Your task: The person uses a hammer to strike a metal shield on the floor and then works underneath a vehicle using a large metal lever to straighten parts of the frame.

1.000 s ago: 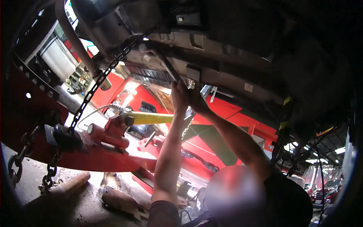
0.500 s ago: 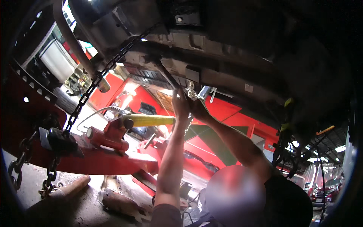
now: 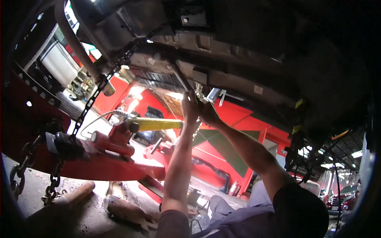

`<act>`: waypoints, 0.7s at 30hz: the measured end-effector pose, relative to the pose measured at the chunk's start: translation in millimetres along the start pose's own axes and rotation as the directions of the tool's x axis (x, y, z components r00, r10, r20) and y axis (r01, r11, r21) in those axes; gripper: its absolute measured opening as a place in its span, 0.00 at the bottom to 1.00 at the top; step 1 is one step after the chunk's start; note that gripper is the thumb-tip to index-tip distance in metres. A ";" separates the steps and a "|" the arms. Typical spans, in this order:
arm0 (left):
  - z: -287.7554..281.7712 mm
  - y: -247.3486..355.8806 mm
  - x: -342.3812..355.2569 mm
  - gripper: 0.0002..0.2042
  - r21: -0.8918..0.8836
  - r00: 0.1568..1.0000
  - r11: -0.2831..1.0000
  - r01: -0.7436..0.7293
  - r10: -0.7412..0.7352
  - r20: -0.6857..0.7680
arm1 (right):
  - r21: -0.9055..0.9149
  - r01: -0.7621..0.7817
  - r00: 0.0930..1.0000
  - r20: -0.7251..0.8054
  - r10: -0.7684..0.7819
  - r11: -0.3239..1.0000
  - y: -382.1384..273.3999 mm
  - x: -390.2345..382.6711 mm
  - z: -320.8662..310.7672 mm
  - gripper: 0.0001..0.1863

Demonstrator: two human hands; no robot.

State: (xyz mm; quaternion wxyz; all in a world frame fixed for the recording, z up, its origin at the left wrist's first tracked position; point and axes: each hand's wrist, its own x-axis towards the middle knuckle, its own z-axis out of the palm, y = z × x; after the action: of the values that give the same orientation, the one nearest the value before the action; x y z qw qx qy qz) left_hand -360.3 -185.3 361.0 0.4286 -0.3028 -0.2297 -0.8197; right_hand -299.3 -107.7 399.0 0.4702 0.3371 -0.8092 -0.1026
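Both my hands reach up from below toward the dark underside of a raised vehicle (image 3: 238, 67). My left hand (image 3: 190, 106) wraps round the handle of a long-handled hammer (image 3: 181, 78), which slants up and to the left. Close beside it, slightly lower and to the right, my right hand (image 3: 208, 112) is closed on the lower end of the same handle. The hammer's head lies in shadow against the vehicle's metal sill and is hard to make out. Just behind my hands hangs a shiny chain (image 3: 199, 90).
A dark chain (image 3: 89, 104) slants from the underside to a red steel beam (image 3: 107, 168) at left. A yellow cylinder (image 3: 156, 124) juts from its red mount toward my left forearm. Rusty pipes (image 3: 75, 193) lie on the floor. Cables (image 3: 295, 152) hang at right.
The hammer's upper end has shifted right and my hands have moved slightly. The dark chain sits a little differently and looks blurred. Grey-clad legs now show at the lower middle.
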 end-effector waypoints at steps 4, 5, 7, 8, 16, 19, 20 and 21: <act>-2.8 52.7 -24.8 0.15 -0.251 0.984 0.957 -0.147 0.116 -0.137 | -0.066 0.160 0.984 0.088 -0.154 0.985 -19.1 7.5 -28.8 0.19; -6.5 54.4 -22.8 0.15 -0.245 0.982 0.958 -0.148 0.112 -0.152 | -0.058 0.168 0.982 0.100 -0.162 0.984 -44.4 10.3 -32.9 0.19; -3.5 56.8 -14.1 0.12 -0.352 0.966 0.911 -0.216 0.146 -0.214 | -0.107 0.085 0.995 0.054 -0.079 0.991 -71.1 15.4 -40.3 0.19; -0.5 60.3 -14.2 0.16 -0.351 0.990 0.930 -0.108 0.068 -0.124 | -0.207 0.387 0.913 -0.049 -0.404 0.899 -56.9 21.0 -40.2 0.18; -7.4 20.3 19.5 0.21 -0.148 0.994 0.988 0.042 -0.057 -0.097 | -0.049 0.043 0.994 0.099 -0.038 0.998 -13.6 33.4 -11.1 0.14; -13.7 37.6 -10.4 0.18 -0.253 0.960 0.945 -0.208 0.147 -0.239 | -0.237 0.423 0.893 -0.058 -0.447 0.875 -17.7 24.7 -7.7 0.17; -18.9 31.3 -14.6 0.15 -0.368 0.961 0.902 -0.225 0.143 -0.236 | 0.058 0.198 0.977 0.063 -0.202 0.978 -44.0 11.4 -10.5 0.21; -15.0 43.1 -17.7 0.14 -0.320 0.949 0.908 -0.271 0.196 -0.247 | -0.113 0.041 0.996 0.085 -0.032 0.993 -52.3 14.1 -21.6 0.21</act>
State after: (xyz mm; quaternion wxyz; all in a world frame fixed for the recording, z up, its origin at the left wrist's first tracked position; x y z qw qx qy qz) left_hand -320.5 -207.6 343.2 0.4850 -0.3118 0.0043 -0.8170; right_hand -262.6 -152.8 395.1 0.4529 0.3199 -0.8144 -0.1713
